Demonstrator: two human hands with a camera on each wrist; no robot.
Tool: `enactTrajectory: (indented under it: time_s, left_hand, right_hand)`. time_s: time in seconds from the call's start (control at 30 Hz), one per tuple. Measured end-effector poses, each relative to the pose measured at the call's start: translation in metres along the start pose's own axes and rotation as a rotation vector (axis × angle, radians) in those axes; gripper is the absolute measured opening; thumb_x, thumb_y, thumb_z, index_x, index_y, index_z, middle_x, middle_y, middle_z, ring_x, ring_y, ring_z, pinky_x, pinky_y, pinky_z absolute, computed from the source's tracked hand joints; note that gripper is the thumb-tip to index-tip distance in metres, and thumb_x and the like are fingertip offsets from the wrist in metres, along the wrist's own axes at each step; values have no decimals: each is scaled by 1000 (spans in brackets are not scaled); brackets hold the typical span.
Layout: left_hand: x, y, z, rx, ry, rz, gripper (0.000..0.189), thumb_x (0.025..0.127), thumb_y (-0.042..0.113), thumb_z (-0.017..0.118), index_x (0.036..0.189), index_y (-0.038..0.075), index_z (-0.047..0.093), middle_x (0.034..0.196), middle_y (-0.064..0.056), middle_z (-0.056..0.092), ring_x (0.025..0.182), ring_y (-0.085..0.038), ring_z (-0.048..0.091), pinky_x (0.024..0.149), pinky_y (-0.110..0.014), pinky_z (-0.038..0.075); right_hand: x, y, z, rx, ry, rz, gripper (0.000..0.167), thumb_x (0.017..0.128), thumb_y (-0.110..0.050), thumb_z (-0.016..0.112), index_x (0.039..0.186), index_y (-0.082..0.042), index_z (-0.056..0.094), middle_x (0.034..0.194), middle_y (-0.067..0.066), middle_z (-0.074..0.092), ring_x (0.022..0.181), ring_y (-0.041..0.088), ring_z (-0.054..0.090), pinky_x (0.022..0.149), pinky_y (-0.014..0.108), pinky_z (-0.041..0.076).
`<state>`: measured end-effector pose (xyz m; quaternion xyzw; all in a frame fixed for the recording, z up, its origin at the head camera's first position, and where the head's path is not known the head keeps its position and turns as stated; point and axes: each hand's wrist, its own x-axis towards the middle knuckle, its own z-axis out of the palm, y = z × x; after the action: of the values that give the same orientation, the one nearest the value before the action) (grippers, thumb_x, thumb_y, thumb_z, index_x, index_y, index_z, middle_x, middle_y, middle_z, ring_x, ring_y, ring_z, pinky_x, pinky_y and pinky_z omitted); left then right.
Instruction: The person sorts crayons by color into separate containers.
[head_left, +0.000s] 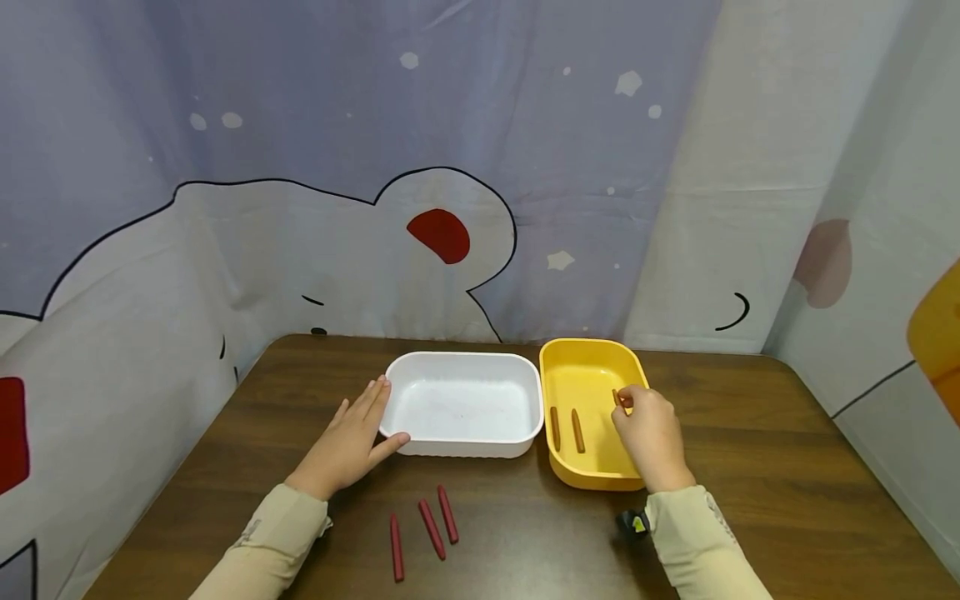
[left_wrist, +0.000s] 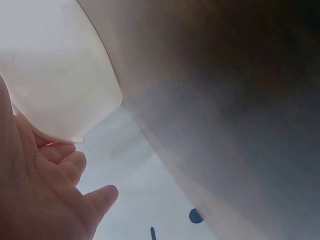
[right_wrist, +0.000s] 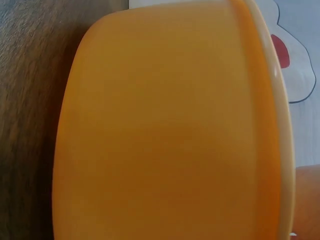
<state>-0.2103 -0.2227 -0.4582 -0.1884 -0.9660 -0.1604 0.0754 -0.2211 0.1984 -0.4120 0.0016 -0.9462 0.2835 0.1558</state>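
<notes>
Over the table (head_left: 757, 433), left hand (head_left: 348, 442) spread; right hand (head_left: 652, 432) pinches a mostly hidden crayon (head_left: 616, 397).

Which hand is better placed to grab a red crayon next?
Likely the left hand: it rests against the white tub, holds no crayon, and is nearer the red crayons. The right hand pinches a brown crayon at the yellow tub.

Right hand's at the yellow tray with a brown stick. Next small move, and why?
Probably lower the pinched brown stick to the floor of the yellow tray and let go. The right hand already has it inside the rim, and two similar brown sticks lie in there. Whether it already touches the floor, I can't tell.
</notes>
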Motion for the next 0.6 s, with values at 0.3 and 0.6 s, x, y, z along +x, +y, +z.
enactTrajectory:
  time_s: [0.3, 0.6]
  left_hand:
    - [0, 1, -1, -9, -8, -8, 92, 101, 55, 55, 158, -7, 20, 166, -22, 18, 152, -39, 19, 117, -66, 19]
    - [0, 1, 0, -8, -13, -15, 92, 101, 56, 54, 158, -6, 19, 166, -22, 18, 153, -39, 19, 118, -66, 19]
  right_hand:
    - [-2, 1, -1, 10, 22, -3, 20, 90, 1, 65, 107, 11, 69, 97, 25, 68, 86, 40, 65, 77, 53, 55]
    - [-5, 3, -4, 60, 7, 2, 20, 89, -1, 63, 105, 9, 69, 97, 24, 69, 89, 40, 66, 79, 52, 55]
